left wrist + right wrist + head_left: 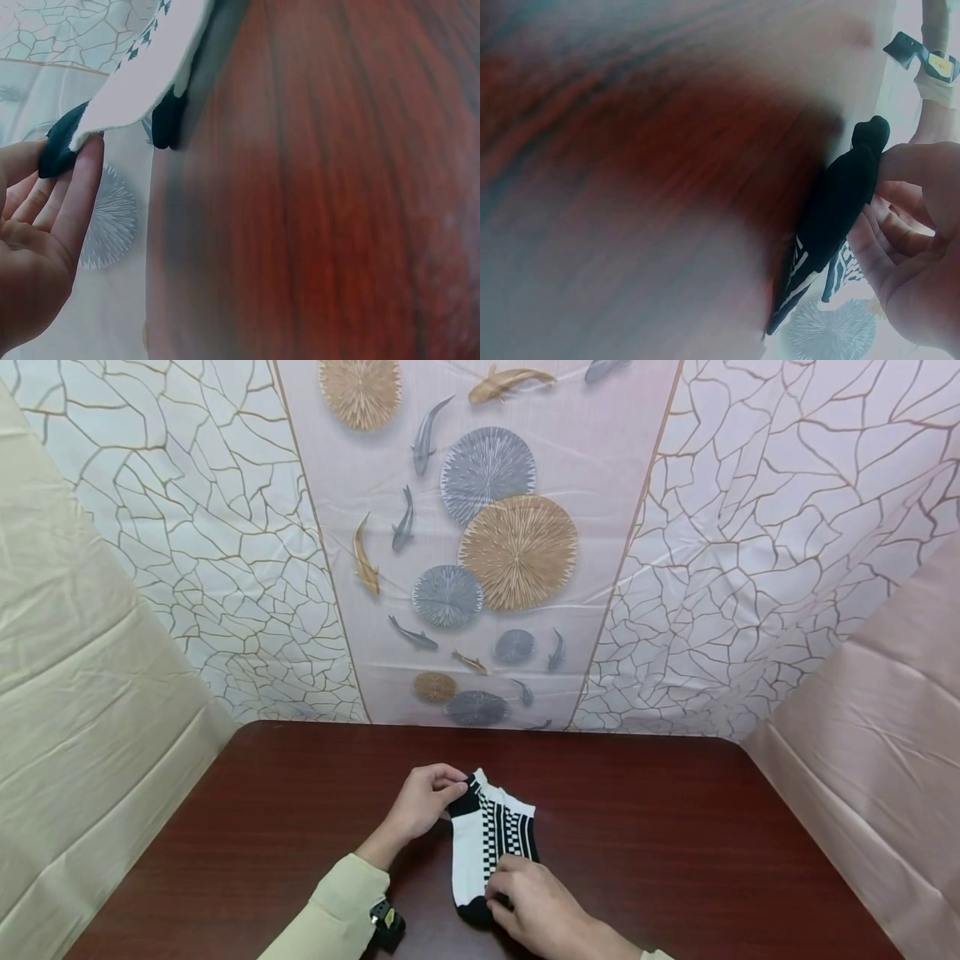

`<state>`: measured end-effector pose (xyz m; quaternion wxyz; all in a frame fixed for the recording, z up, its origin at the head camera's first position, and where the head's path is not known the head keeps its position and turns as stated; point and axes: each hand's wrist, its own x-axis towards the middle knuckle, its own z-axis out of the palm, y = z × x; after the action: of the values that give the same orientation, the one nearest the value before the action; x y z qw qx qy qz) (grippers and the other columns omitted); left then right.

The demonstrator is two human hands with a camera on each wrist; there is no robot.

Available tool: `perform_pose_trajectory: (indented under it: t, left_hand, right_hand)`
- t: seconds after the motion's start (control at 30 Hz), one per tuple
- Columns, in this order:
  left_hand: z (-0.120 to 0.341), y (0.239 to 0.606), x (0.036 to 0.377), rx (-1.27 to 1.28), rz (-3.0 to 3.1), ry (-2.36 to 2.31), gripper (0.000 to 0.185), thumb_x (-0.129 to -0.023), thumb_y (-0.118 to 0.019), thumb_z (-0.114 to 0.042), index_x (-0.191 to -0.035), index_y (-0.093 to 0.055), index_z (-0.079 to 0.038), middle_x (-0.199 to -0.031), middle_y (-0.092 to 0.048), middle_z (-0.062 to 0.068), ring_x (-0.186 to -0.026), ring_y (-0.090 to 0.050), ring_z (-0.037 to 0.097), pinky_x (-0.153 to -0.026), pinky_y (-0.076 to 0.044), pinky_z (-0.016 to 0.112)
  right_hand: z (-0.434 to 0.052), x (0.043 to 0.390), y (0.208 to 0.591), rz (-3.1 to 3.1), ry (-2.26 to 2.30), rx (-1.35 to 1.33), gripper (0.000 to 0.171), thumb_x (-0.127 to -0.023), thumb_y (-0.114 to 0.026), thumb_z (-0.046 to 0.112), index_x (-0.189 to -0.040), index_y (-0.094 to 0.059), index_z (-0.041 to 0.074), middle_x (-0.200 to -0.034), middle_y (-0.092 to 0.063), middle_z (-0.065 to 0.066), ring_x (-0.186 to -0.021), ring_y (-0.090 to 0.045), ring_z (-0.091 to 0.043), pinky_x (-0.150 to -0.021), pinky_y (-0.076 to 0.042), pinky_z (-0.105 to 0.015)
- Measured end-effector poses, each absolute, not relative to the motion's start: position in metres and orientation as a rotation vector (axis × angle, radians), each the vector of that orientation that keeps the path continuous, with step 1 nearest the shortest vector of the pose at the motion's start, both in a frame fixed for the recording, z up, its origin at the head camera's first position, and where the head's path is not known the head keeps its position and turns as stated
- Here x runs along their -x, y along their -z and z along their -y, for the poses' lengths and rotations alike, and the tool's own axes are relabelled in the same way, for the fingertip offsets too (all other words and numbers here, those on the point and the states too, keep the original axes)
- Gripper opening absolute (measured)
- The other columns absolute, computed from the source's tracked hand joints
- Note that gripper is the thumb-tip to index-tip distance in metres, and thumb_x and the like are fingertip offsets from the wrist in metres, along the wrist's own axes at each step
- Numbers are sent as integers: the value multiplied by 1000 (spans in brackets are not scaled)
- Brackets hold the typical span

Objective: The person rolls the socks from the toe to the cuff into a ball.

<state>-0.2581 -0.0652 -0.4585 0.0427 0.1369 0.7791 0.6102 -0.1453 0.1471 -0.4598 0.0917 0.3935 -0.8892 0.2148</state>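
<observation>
A pair of white ankle socks (pixel 468 852) with black heels, black toes and black-and-white checks lies overlapped on the table, cuffs pointing away. My left hand (pixel 422 802) pinches the black heel part by the far left cuff between thumb and fingers. The left wrist view shows this edge of the white fabric (pixel 142 82) lifted, a second black patch (pixel 169 120) hanging beside it. Over the near end, my right hand (pixel 536 902) grips the socks by the toes with curled fingers, covering part of them. Black toe fabric (pixel 836 199) fills the space beside its fingertips in the right wrist view.
The dark red-brown wooden table (pixel 675 843) has rounded far corners. Behind it hangs a patterned cloth (pixel 517 552) with fish and round shapes, with plain fabric (pixel 82 693) sloping along the left. A small black device (pixel 387 927) is strapped at my left wrist.
</observation>
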Motion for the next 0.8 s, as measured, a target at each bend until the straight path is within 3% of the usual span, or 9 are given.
perform_pose_trajectory:
  t: [0.43, 0.8]
  left_hand:
    - [58, 456, 256, -466, -2334, -1897, 15, -98, -65, -9, -110, -69, 1, -98, -73, 15, -85, -71, 32, -63, -59, 39]
    - [54, 461, 259, -464, -2311, -1887, 14, -98, -65, -10, -108, -69, -1, -95, -74, 11, -82, -71, 25, -63, -59, 37]
  right_hand:
    - [-152, 143, 462, 2596, -631, -1156, 12, -83, -78, 9, -80, -70, 18, -85, -55, 13, -77, -52, 2, -67, -45, -14]
    - [-157, 142, 463, 2609, -643, -1142, 12, -84, -78, 9, -82, -71, 18, -86, -55, 13, -77, -52, 3, -66, -45, -13]
